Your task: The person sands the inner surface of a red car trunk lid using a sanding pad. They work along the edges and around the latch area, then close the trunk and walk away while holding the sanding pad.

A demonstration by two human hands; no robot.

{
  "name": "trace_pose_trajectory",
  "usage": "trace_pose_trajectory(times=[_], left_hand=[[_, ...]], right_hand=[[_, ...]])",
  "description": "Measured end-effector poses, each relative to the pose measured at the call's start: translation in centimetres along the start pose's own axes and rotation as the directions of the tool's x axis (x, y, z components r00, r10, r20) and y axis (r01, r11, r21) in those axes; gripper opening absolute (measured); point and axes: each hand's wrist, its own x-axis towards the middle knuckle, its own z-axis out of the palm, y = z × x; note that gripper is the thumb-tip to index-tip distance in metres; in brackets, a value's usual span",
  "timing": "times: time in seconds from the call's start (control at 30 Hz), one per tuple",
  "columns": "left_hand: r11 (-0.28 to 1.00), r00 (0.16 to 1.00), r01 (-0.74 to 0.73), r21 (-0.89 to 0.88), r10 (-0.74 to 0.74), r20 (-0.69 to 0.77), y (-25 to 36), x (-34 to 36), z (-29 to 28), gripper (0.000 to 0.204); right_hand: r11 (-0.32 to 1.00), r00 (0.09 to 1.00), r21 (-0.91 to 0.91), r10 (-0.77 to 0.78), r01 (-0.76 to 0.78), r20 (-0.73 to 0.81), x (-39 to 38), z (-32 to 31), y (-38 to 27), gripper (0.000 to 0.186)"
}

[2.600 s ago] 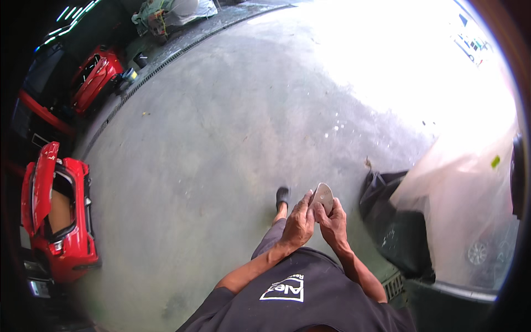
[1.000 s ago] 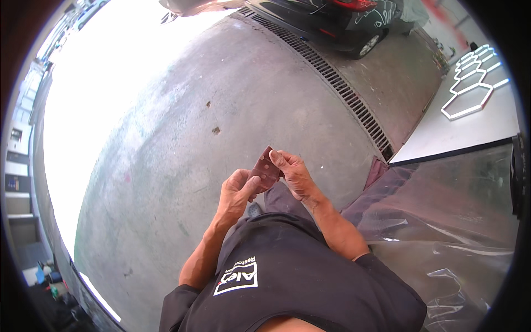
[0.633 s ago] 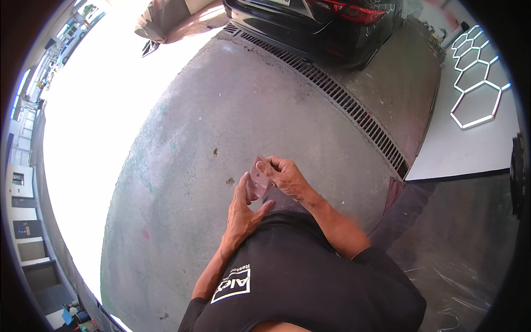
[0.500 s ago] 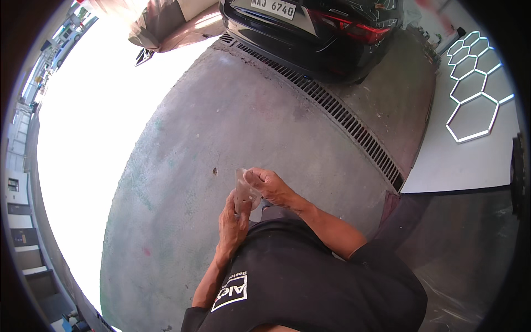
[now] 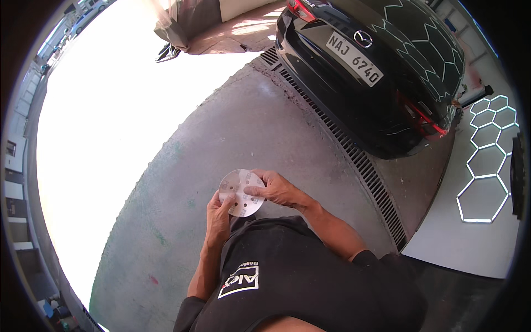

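Note:
A round, pale sanding disc [image 5: 241,185] with several punched holes and printing on its face is held flat in front of my body. My left hand [image 5: 219,210] grips its left lower edge, the thumb on top of the face. On the other side my right hand [image 5: 274,189] pinches the right edge, its thumb reaching in toward the middle. The fingers beneath the disc are hidden.
A black car [image 5: 354,77] stands at the upper right, rear end toward me. A slotted drain grate [image 5: 354,152] crosses the concrete floor [image 5: 182,182] beside it. Hexagonal light tubes [image 5: 483,199] line the right. Glaring sunlight covers the left.
The disc, tilted and bent between my hands before, now lies flat with its printed face showing. My view has turned, so more of the car's rear is visible.

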Motion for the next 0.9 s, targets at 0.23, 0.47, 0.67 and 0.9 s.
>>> trace_pose_trajectory(times=[0.23, 0.47, 0.67, 0.9], left_hand=[[0.989, 0.996, -0.060, 0.136, 0.050, 0.076, 20.3, 25.8, 2.6, 0.032], [0.975, 0.975, -0.125, 0.182, 0.088, 0.202, 26.9, 50.1, 2.6, 0.026], [0.754, 0.899, -0.421, 0.504, 0.273, 0.342, 37.7, 71.3, 6.4, 0.033], [0.779, 0.985, -0.157, 0.606, 0.077, 0.157, 48.6, 93.0, 12.6, 0.031]], right_hand=[[0.967, 0.983, 0.236, -0.057, 0.099, -0.177, 22.5, -9.3, -12.2, 0.034], [0.945, 0.977, 0.297, -0.083, 0.140, -0.198, 42.9, -24.1, -19.3, 0.022], [0.920, 0.904, -0.021, -0.388, 0.391, -0.179, 61.9, -37.9, -29.7, 0.029], [0.977, 0.948, 0.025, -0.197, 0.210, -0.249, 80.3, -50.8, -41.3, 0.032]])
